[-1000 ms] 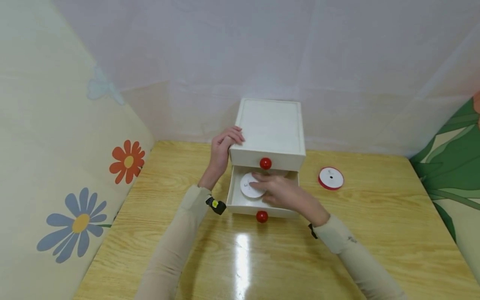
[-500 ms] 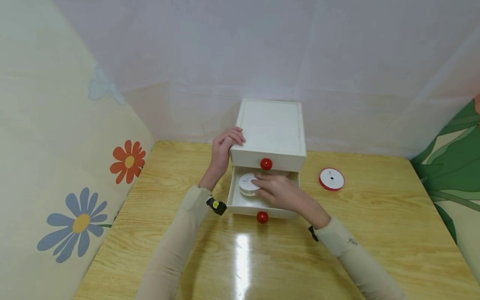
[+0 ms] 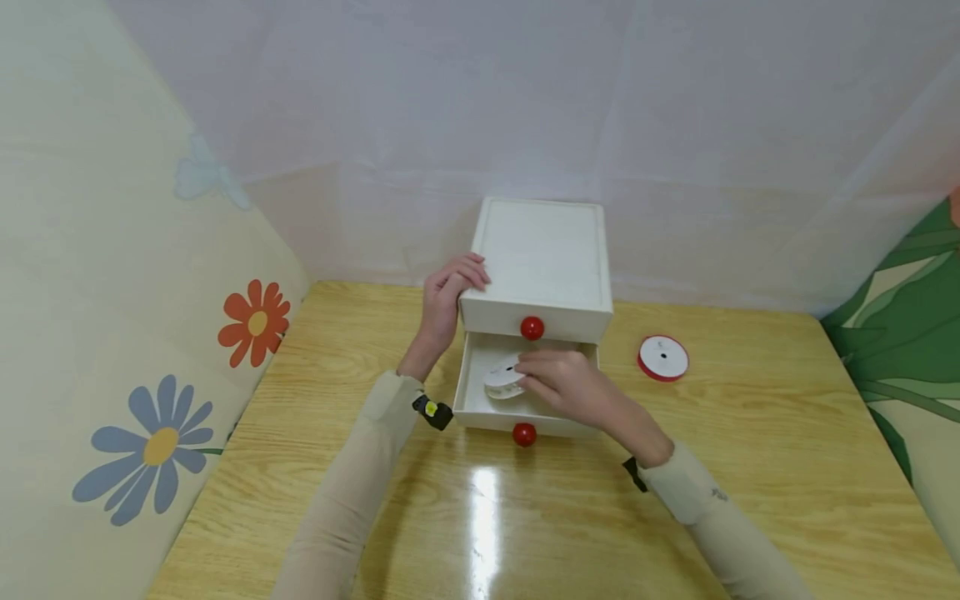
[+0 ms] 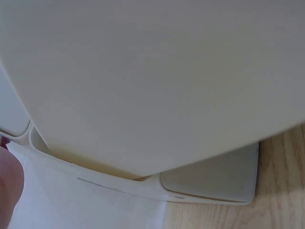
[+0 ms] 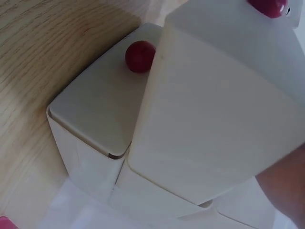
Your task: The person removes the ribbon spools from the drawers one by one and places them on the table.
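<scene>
A white drawer cabinet [image 3: 543,254] with red knobs stands on the table, its middle drawer [image 3: 468,392] pulled out. My left hand [image 3: 448,287] rests at the cabinet's upper left edge, fingers lying over the top and thumb by the side. Inside the drawer, a white ribbon spool [image 3: 501,379] is tilted, its left side lower. My right hand [image 3: 566,383] reaches in from the right and pinches the spool's right edge between thumb and fingers. In the left wrist view the drawer's underside [image 4: 157,86] fills most of the picture and hides the spool.
A second spool [image 3: 663,358], with red ribbon, lies flat on the wooden table [image 3: 750,433] right of the cabinet. The bottom drawer [image 5: 102,102] is closed below the pulled-out one. A cloth wall [image 3: 450,100] rises close behind the cabinet.
My right hand's fingers have gone from lying over the flat spool to pinching its right edge, and the spool now tilts up on that side. My left hand has stayed put.
</scene>
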The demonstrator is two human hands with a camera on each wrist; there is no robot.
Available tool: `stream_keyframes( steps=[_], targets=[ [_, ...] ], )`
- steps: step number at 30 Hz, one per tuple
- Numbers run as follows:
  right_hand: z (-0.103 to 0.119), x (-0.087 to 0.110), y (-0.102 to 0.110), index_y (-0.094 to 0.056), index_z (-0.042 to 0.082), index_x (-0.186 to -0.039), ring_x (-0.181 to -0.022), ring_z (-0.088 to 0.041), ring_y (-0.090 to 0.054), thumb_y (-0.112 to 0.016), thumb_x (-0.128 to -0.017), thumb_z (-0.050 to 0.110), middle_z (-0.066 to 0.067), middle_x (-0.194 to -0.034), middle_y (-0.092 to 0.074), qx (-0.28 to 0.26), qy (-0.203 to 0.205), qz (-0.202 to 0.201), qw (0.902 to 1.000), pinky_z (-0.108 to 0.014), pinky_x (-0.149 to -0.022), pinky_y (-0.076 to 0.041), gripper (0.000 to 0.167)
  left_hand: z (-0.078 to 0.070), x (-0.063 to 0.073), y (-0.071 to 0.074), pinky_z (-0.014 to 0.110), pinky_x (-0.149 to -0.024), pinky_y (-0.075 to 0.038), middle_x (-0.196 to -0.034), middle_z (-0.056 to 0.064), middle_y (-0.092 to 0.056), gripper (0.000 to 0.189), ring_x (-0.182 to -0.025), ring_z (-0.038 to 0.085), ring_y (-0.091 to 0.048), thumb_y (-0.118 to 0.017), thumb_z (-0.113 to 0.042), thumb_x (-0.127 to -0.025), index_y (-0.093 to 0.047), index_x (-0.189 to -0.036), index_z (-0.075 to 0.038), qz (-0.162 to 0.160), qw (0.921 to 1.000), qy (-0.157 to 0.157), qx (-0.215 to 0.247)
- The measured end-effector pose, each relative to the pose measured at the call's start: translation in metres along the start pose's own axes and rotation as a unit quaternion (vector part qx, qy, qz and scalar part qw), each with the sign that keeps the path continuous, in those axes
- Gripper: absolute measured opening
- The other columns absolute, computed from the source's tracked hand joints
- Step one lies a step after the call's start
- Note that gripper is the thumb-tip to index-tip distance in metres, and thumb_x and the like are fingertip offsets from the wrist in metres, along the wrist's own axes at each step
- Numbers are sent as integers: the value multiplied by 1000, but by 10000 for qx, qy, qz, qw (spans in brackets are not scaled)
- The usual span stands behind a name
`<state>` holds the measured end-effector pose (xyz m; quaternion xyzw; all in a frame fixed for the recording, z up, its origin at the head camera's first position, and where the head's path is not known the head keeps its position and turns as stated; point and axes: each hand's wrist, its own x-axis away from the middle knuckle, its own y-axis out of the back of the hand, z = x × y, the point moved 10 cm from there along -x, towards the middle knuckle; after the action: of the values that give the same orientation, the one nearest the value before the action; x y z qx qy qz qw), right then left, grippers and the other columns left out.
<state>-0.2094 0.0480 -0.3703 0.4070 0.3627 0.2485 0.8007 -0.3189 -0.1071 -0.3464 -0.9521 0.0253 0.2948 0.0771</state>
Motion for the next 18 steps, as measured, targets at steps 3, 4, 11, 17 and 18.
stream_keyframes(
  steps=[3, 4, 11, 17, 18],
  targets=[
    [3, 2, 5, -77, -3, -112, -107, -35, -72, -73, -94, 8, -21, -116, -74, 24, 79, -129, 9999, -45, -90, -59, 21, -1, 0, 0, 42, -111, -38, -85, -7, -71, 25, -109, 21, -60, -45, -1, -89, -60, -70, 6, 0, 10000, -34, 11],
    [4, 2, 7, -77, -3, -112, -107, -35, -72, -74, -94, 8, -21, -115, -74, 6, 98, -190, 9998, -45, -90, -59, 21, -1, 0, 0, 42, -111, -38, -85, -7, -71, 25, -109, 21, -60, -45, 0, -89, -60, -70, 6, 1, 10000, -41, 28],
    [14, 11, 29, -76, -4, -114, -107, -35, -72, -78, -89, 5, -21, -116, -73, -99, 301, -674, 9972, -46, -88, -60, 26, 0, 1, 1, 42, -111, -38, -85, -6, -71, 24, -109, 22, -60, -44, 2, -89, -57, -72, 12, -14, 9999, -91, 88],
    [23, 25, 57, -76, -5, -112, -103, -37, -73, -81, -84, 1, -22, -114, -74, -24, 662, -1279, 9896, -50, -83, -61, 29, 0, 1, 1, 42, -112, -38, -85, -6, -71, 24, -109, 22, -60, -44, 2, -89, -59, -71, 8, -32, 10000, -46, 59],
    [24, 27, 62, -76, -6, -112, -103, -38, -73, -79, -87, 4, -22, -114, -74, -18, 706, -1358, 9882, -50, -82, -61, 27, 0, 1, 1, 42, -112, -38, -85, -6, -71, 25, -110, 22, -60, -45, 2, -89, -60, -70, 7, -36, 10000, -22, 53]
  ],
)
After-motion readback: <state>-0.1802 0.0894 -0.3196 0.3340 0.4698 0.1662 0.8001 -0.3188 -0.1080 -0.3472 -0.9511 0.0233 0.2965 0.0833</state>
